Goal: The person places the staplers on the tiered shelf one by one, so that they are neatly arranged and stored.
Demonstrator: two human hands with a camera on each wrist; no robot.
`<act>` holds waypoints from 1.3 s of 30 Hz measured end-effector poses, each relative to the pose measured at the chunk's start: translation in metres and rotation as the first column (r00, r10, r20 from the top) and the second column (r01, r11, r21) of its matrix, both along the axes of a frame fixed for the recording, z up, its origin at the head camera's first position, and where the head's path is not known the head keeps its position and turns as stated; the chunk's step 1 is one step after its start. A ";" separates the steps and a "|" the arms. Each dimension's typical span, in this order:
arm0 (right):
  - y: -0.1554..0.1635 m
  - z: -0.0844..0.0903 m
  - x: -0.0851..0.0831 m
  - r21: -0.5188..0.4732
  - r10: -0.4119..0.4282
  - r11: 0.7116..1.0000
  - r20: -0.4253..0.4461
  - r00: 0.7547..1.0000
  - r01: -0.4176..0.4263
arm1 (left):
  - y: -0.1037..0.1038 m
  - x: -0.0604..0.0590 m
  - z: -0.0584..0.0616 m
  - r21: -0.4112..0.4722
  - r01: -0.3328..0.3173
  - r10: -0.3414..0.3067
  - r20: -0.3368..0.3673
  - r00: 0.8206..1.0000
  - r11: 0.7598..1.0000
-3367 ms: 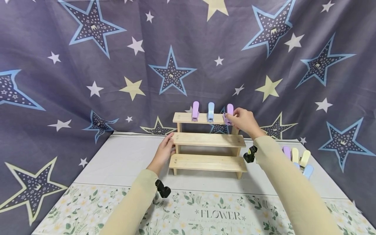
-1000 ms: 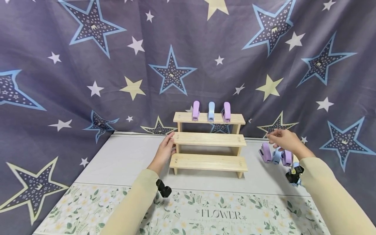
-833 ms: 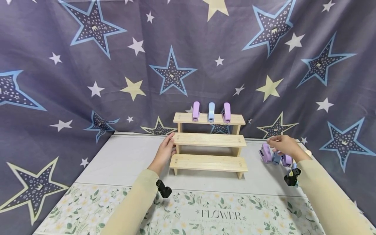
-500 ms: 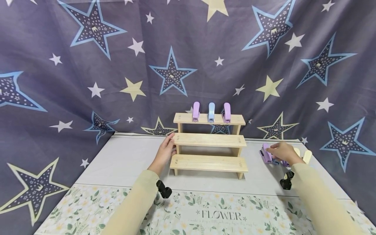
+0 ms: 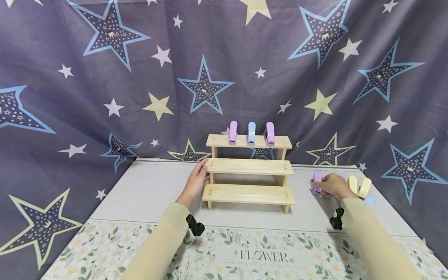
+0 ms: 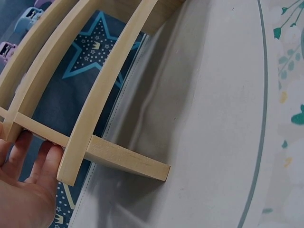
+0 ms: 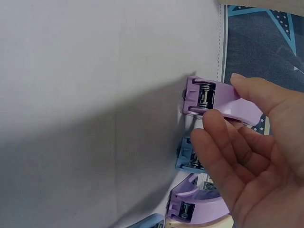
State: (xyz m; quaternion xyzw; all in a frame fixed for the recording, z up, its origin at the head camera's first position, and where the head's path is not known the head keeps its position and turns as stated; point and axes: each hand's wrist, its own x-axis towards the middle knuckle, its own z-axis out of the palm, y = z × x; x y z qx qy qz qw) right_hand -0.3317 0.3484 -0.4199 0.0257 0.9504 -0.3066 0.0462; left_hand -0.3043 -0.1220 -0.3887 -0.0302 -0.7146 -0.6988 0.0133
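My right hand pinches a purple single-hole punch between thumb and fingers at the right of the table. Beside it in the right wrist view are a blue hole punch and another purple one. My left hand grips the left side of a three-tier wooden shelf near its middle plank, with fingers curled behind the wood in the left wrist view. On the top tier stand a purple punch, a blue punch and another purple punch.
Two yellow punches and a blue one lie behind my right wrist near the table's right edge. A star-patterned curtain hangs along the back. A floral cloth strip covers the table's front.
My right hand let go of the third punch on the top tier, moved right, then came down and took hold of a purple punch on the table. My left hand stays on the shelf.
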 end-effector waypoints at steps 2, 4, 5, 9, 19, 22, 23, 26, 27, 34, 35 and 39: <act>-0.001 -0.001 0.000 -0.007 0.005 1.000 0.000 1.000 -0.005 | -0.001 -0.001 -0.001 0.001 0.000 0.000 -0.001 1.000 1.000; -0.002 0.000 0.002 -0.006 0.009 1.000 0.000 1.000 -0.009 | -0.002 -0.007 -0.006 -0.003 0.000 0.000 0.001 1.000 1.000; -0.003 0.000 0.002 -0.004 0.012 1.000 0.000 1.000 -0.012 | -0.003 -0.011 -0.010 -0.001 -0.001 0.001 0.000 1.000 1.000; -0.003 0.001 0.003 -0.014 0.016 1.000 0.006 1.000 -0.016 | -0.004 -0.025 -0.026 -0.006 -0.010 0.010 -0.011 1.000 1.000; 0.001 0.003 0.007 -0.034 0.022 0.999 -0.009 1.000 -0.023 | -0.003 -0.028 -0.031 -0.020 -0.037 0.037 -0.015 0.999 0.999; -0.001 0.007 0.011 -0.036 0.042 0.998 -0.031 0.999 -0.043 | -0.003 -0.027 -0.032 -0.024 -0.043 0.043 -0.006 0.999 0.999; -0.001 0.009 0.012 -0.034 0.050 0.998 -0.041 0.998 -0.052 | -0.003 -0.027 -0.032 -0.028 -0.042 0.042 -0.006 0.999 0.999; -0.003 0.016 0.015 -0.040 0.068 0.997 -0.072 0.995 -0.071 | -0.004 -0.027 -0.032 -0.032 -0.046 0.046 -0.005 0.999 0.998; -0.003 0.018 0.016 -0.038 0.073 0.996 -0.080 0.994 -0.076 | -0.004 -0.027 -0.032 -0.033 -0.043 0.043 -0.007 0.999 0.999; -0.008 0.040 0.020 0.052 0.108 0.994 -0.153 0.982 -0.101 | -0.004 -0.026 -0.031 -0.021 -0.039 0.039 -0.011 0.999 0.999; -0.009 0.044 0.021 0.060 0.115 0.992 -0.164 0.980 -0.106 | -0.004 -0.026 -0.031 -0.020 -0.039 0.039 -0.013 0.999 0.999; -0.016 0.058 0.026 0.074 0.130 0.990 -0.210 0.969 -0.117 | -0.004 -0.027 -0.032 -0.023 -0.041 0.040 -0.017 0.999 0.999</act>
